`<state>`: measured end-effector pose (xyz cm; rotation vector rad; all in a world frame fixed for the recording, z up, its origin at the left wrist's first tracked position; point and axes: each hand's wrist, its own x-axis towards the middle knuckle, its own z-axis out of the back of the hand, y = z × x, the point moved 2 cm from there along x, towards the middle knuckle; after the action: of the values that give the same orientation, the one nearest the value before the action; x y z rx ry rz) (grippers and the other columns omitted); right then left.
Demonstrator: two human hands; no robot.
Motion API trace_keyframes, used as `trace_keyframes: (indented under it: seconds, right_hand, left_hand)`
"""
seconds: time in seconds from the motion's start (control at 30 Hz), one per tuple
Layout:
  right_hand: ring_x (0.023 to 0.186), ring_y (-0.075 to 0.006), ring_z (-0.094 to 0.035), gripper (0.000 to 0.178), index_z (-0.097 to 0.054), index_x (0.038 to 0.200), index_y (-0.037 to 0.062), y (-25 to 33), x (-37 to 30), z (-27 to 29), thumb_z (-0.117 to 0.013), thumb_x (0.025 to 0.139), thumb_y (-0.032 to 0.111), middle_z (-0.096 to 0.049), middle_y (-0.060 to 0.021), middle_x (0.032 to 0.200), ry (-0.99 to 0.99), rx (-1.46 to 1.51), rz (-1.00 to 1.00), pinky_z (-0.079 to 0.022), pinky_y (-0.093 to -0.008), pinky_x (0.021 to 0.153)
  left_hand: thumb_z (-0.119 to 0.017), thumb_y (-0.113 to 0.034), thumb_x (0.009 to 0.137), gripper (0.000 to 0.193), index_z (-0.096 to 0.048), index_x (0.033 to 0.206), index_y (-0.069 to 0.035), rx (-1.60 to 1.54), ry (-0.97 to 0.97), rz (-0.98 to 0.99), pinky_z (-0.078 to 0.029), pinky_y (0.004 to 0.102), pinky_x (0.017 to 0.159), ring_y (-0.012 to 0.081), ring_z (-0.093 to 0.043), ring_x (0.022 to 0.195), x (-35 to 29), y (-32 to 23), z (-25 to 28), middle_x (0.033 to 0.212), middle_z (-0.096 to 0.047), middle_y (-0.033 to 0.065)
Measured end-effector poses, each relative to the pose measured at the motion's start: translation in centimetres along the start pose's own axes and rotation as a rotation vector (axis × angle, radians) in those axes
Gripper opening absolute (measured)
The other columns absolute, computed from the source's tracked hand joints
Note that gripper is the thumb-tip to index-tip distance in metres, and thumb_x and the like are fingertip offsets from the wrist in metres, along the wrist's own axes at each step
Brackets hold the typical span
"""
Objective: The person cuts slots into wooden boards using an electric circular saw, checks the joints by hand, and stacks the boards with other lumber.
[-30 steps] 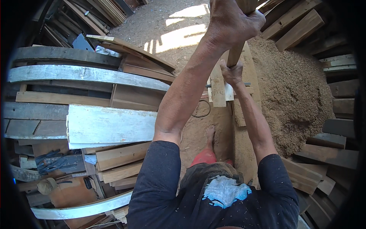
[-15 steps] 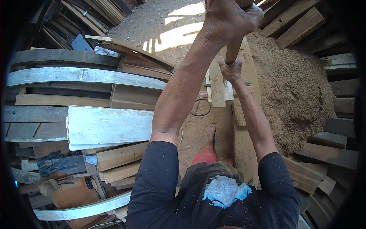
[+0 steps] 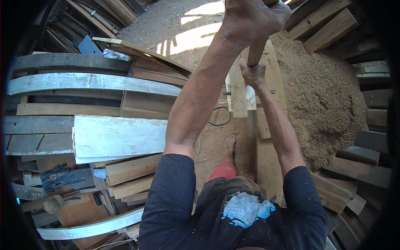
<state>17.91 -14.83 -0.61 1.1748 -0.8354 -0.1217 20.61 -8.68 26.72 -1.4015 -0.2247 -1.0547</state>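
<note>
Both my hands grip one length of wood [image 3: 256, 51], held up in front of me and tilted; its far end runs out of the picture at the top. My left hand [image 3: 260, 21] is closed round it high up, at the top edge. Nearer to me, my right hand [image 3: 254, 73] is wrapped round its lower part. Below the hands, a narrow dusty board [image 3: 238, 98] lies on a workbench [image 3: 275, 77] strewn with sawdust. A dark metal piece [image 3: 272, 91] shows beside my right wrist.
A big heap of sawdust [image 3: 329, 104] spreads to the right, with stacked timber blocks [image 3: 331, 31] around it. On the left lie curved boards [image 3: 96, 81] and a white-painted board [image 3: 121, 135]. A thin cable loop [image 3: 219, 116] lies near my bare foot [image 3: 231, 143].
Both hands and the length of wood have shifted very slightly to the right. My grip on it is the same.
</note>
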Motion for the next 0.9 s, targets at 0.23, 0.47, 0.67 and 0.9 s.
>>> trace_keyframes:
  seconds: [0.23, 0.47, 0.67, 0.9]
  right_hand:
    - [0.070, -0.0227, -0.063, 0.028, -0.061, 0.101, 0.0017, -0.2, 0.0, 0.0, -0.068, 0.075, 0.003, -0.062, -0.0104, 0.084, 0.024, 0.005, -0.085, -0.053, -0.0361, 0.068]
    - [0.066, -0.0203, -0.061, 0.023, -0.060, 0.096, 0.0027, -1.1, 0.3, -0.1, -0.068, 0.075, 0.005, -0.060, -0.0090, 0.078, 0.039, 0.026, -0.090, -0.053, -0.0356, 0.065]
    - [0.068, -0.0220, -0.063, 0.023, -0.060, 0.095, 0.0020, -1.5, 0.8, -0.6, -0.069, 0.074, 0.005, -0.062, -0.0107, 0.082, 0.029, 0.022, -0.066, -0.053, -0.0357, 0.066]
    - [0.065, -0.0224, -0.063, 0.023, -0.060, 0.095, 0.0016, -2.7, 1.5, -1.2, -0.069, 0.074, 0.005, -0.062, -0.0092, 0.075, -0.018, 0.021, -0.026, -0.053, -0.0357, 0.064]
  left_hand:
    - [-0.061, 0.006, 0.074, 0.116, 0.012, 0.163, -0.013, 0.045, 0.022, -0.056, -0.059, 0.0263, 0.061, 0.0196, -0.063, 0.088, -0.1, -0.6, 0.0, 0.131, -0.046, 0.0231]
    - [-0.061, 0.008, 0.074, 0.119, 0.014, 0.163, -0.017, 0.074, 0.006, -0.090, -0.059, 0.0247, 0.056, 0.0180, -0.064, 0.080, 0.1, 0.0, -0.2, 0.133, -0.044, 0.0248]
    - [-0.060, 0.009, 0.075, 0.118, 0.013, 0.164, -0.019, 0.008, 0.041, -0.059, -0.060, 0.0244, 0.054, 0.0168, -0.064, 0.076, 0.0, 0.1, 0.4, 0.131, -0.047, 0.0239]
    - [-0.063, 0.004, 0.074, 0.108, -0.002, 0.162, -0.005, 0.032, -0.094, -0.181, -0.056, 0.0287, 0.054, 0.0186, -0.064, 0.073, 1.0, 1.3, 0.1, 0.120, -0.054, 0.0222]
